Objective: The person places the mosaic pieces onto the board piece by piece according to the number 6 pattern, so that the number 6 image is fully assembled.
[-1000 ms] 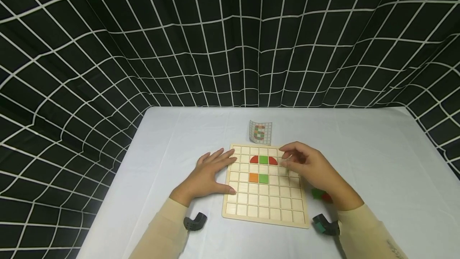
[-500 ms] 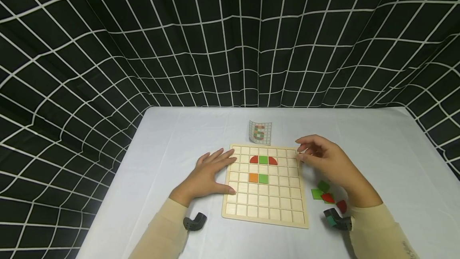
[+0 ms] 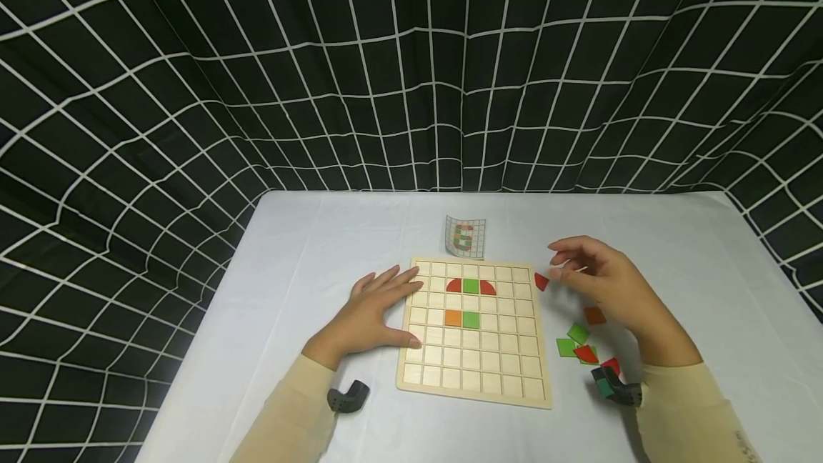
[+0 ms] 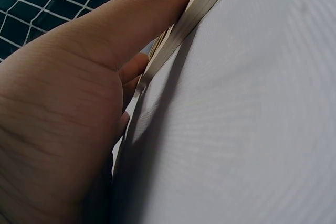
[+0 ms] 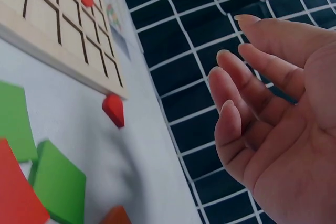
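Observation:
A pale wooden grid board point(image 3: 472, 361) lies in the middle of the table in the head view. It bears two red quarter-round pieces point(image 3: 488, 288) with a green square point(image 3: 471, 286) between them. Lower down, an orange square point(image 3: 453, 318) sits beside another green square. My left hand point(image 3: 366, 316) rests on the board's left edge, fingers spread and thumb on the rim. My right hand point(image 3: 598, 277) hovers right of the board with loosely bent fingers, nothing between them in the right wrist view. A loose red piece point(image 3: 541, 281) lies at the board's upper right edge, near the fingertips.
Right of the board lie loose green squares point(image 3: 579, 334), red pieces point(image 3: 586, 354) partly overlapping them, and an orange square point(image 3: 595, 315). A small printed pattern card point(image 3: 476, 238) lies behind the board. Black cloth with white grid lines point(image 3: 411, 91) surrounds the table point(image 3: 308, 249).
My right hand has moved right, from over the board to beside it. The loose red piece and the loose orange square now show uncovered. My left hand stays in place.

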### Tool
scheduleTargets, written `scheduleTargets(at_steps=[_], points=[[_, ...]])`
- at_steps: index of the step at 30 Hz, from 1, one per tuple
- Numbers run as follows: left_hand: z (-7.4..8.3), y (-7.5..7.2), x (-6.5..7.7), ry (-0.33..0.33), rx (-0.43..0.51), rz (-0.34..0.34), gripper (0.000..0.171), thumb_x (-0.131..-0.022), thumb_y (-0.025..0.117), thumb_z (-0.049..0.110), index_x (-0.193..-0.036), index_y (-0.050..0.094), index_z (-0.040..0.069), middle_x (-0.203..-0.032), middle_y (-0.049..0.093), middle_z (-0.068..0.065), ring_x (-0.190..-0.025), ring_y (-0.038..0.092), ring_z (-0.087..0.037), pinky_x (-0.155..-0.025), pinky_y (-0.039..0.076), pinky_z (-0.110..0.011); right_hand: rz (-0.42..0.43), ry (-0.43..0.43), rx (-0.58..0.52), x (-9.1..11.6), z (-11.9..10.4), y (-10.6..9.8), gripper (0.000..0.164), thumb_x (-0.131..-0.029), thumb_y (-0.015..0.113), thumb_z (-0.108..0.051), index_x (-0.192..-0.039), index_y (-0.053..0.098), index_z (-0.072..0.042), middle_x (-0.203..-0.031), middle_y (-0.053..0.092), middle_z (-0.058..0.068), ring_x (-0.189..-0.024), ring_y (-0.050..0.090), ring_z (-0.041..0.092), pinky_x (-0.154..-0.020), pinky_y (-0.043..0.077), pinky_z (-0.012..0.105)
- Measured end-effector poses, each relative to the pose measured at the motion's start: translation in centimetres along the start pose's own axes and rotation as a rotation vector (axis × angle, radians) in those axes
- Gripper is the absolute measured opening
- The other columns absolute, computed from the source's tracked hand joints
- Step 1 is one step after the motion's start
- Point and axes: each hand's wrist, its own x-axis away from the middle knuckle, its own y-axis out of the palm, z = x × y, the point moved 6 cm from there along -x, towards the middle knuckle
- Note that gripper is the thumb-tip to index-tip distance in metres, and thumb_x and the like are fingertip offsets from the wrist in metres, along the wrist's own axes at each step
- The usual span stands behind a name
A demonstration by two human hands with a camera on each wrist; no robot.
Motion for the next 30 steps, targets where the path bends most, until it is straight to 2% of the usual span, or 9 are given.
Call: scheduleTargets(at_steps=[8, 16, 24, 30], points=[[0.0, 0.1, -0.1, 0.007, -0.002, 0.0, 0.105, -0.079, 0.09, 0.067, -0.166, 0.049, 0.024, -0.177, 0.027, 0.012, -0.165, 0.014, -0.021, -0.129, 0.003, -0.054, 0.022, 0.022, 0.002, 0.3, 1.6, -1.5, 0.037, -0.103, 0.076, -0.009, -0.139, 0.068, -0.005, -0.123, 0.071, 0.014, -0.099, 0.064, 0.013, -0.079, 0.052, 0.017], [-0.2, 0.2, -0.1, 0.001, -0.001, -0.002, 0.105, -0.079, 0.089, 0.069, -0.166, 0.05, 0.025, -0.177, 0.027, 0.013, -0.165, 0.014, -0.02, -0.129, 0.002, -0.054, 0.006, 0.081, 0.039, 0.2, 4.2, -2.2, 0.042, -0.103, 0.078, -0.013, -0.141, 0.066, -0.001, -0.121, 0.07, 0.015, -0.096, 0.061, 0.016, -0.071, 0.049, 0.025], [-0.3, 0.2, -0.1, 0.005, -0.008, 0.004, 0.105, -0.079, 0.089, 0.069, -0.166, 0.05, 0.025, -0.177, 0.027, 0.014, -0.165, 0.014, -0.02, -0.129, 0.002, -0.053, -0.089, 0.178, 0.076, 0.6, 6.0, -2.3, 0.045, -0.104, 0.078, -0.021, -0.143, 0.065, -0.003, -0.13, 0.071, 0.017, -0.104, 0.062, 0.022, -0.079, 0.054, 0.025], [-0.2, 0.1, 0.0, 0.01, -0.005, 0.005, 0.104, -0.08, 0.089, 0.066, -0.166, 0.05, 0.024, -0.177, 0.027, 0.013, -0.164, 0.015, -0.02, -0.129, 0.003, -0.054, -0.172, 0.158, 0.033, 0.7, 7.4, -2.1, 0.044, -0.102, 0.079, -0.012, -0.142, 0.065, 0.001, -0.13, 0.071, 0.02, -0.103, 0.064, 0.021, -0.078, 0.057, 0.027]])
